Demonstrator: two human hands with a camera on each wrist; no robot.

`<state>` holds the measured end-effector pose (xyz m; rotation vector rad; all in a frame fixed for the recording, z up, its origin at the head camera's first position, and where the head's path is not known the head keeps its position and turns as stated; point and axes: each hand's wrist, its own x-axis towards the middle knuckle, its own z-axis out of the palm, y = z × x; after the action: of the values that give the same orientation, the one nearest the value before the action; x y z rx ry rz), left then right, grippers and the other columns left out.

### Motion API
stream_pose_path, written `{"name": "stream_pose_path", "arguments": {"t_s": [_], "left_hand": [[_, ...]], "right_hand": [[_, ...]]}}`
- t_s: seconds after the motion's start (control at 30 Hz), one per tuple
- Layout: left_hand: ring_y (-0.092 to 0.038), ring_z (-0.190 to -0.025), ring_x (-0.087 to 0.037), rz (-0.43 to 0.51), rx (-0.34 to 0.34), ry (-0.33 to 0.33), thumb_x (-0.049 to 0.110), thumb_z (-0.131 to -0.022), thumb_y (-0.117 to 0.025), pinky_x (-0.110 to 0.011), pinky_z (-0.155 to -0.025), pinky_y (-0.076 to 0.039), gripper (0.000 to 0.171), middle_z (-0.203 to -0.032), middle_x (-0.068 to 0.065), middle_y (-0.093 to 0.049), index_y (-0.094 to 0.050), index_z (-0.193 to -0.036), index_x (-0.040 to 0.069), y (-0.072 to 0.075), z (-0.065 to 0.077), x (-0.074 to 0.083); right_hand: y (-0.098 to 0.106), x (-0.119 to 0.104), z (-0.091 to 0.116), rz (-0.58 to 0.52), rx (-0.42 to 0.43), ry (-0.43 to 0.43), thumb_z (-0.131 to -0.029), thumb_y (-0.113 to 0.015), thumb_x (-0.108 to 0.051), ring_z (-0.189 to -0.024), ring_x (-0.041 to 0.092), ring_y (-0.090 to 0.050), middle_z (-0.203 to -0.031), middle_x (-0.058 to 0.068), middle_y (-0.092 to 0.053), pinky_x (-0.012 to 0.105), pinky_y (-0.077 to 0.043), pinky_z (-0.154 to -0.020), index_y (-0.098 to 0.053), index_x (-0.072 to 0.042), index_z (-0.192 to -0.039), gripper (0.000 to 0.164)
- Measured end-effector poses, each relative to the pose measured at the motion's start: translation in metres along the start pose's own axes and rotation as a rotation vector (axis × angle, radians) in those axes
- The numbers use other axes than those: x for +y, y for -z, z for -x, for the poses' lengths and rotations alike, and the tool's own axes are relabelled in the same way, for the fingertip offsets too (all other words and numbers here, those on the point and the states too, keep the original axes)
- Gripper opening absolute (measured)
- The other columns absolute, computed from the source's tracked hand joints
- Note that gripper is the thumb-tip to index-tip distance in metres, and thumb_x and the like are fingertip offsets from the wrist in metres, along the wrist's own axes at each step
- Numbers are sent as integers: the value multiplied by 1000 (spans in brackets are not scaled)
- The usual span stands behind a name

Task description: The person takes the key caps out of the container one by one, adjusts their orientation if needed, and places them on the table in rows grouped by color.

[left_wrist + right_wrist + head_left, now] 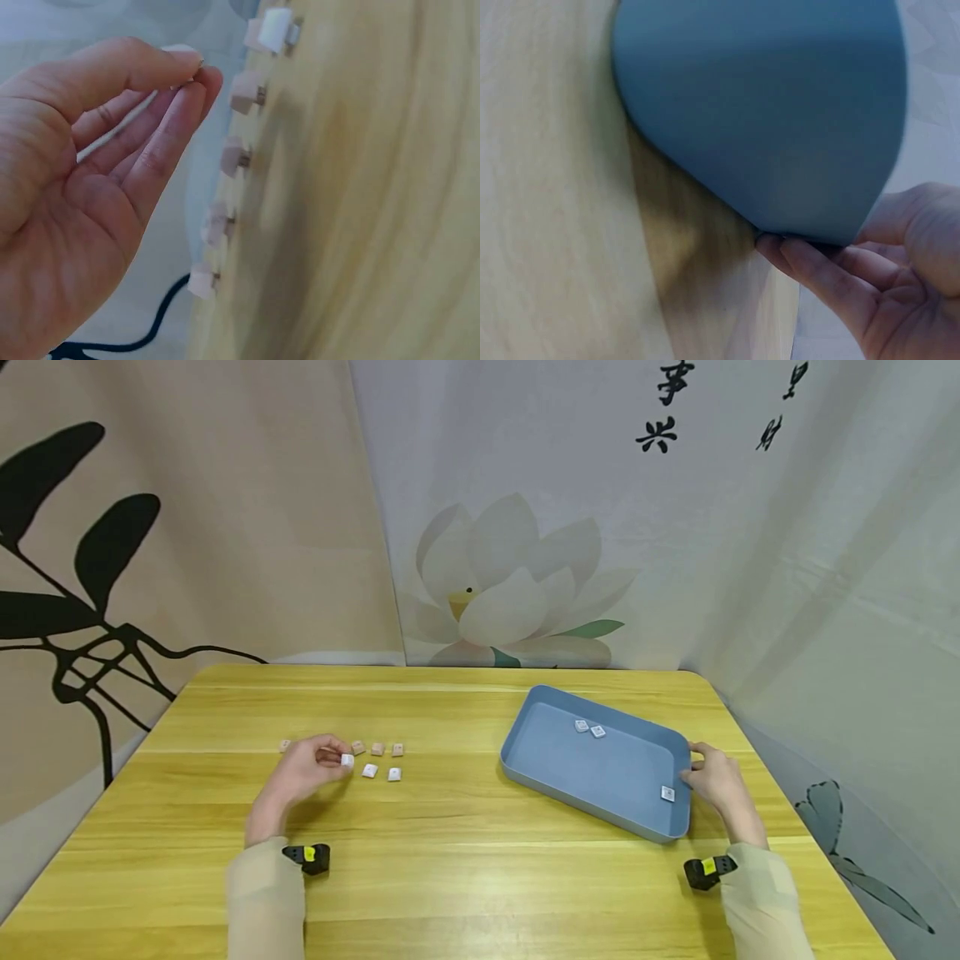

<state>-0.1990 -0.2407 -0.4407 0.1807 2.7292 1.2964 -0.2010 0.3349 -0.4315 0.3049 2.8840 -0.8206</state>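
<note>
My left hand (306,770) pinches a small white keycap (347,760) between thumb and fingers, above the table. In the left wrist view the keycap (182,49) is mostly covered by the fingertips. Just right of that hand lie two white keycaps, one (370,771) beside the other (394,774). Behind them runs a row of pinkish keycaps (377,749), partly hidden by the hand. On the right, my right hand (718,777) grips the right end wall of a blue-grey tray (600,768). Fingers (829,277) curl at its lower edge in the right wrist view.
Inside the tray, two white keycaps (589,728) lie near the back wall and a third (667,793) near the right end. Everything stands on a wooden table (450,877). A printed curtain (525,485) hangs behind the table's back edge.
</note>
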Motion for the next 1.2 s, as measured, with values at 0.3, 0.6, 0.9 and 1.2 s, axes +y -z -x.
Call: {"name": "stream_pose_path", "arguments": {"t_s": [0.3,0.6,0.9,1.2], "left_hand": [[-64,-95,-26,-85,26,71,8,-83,-71,-37,-81,-55,19,-108,-20,-65,-66,-101,2,-5,-1,-11],[-61,-90,-23,-110,30,63,5,-81,-72,-33,-76,-52,19,-100,-17,-66,-67,-99,1,-6,-3,-14],[-59,-87,-22,-93,9,83,4,-82,-70,-26,-72,-48,21,-96,-16,-66,-65,-101,-2,-6,-6,-14],[-59,-91,-24,-99,5,82,7,-84,-69,-30,-76,-49,23,-102,-17,-65,-64,-105,-1,-6,-7,-13]], "right_hand": [[1,-1,0,-2,-7,-11,-89,-55,-2,-113,51,-54,-123,42,-49,51,-54,-84,-31,15,-139,58],[1,-2,1,-1,-8,-10,-89,-55,-2,-112,51,-55,-123,42,-50,51,-54,-84,-31,16,-139,58],[1,-1,0,-3,-10,-10,-89,-56,-2,-112,51,-54,-123,41,-49,52,-53,-85,-31,16,-139,58],[0,-1,0,-2,-9,-12,-89,-55,-2,-112,51,-54,-123,41,-49,52,-53,-85,-31,15,-139,58]]}}
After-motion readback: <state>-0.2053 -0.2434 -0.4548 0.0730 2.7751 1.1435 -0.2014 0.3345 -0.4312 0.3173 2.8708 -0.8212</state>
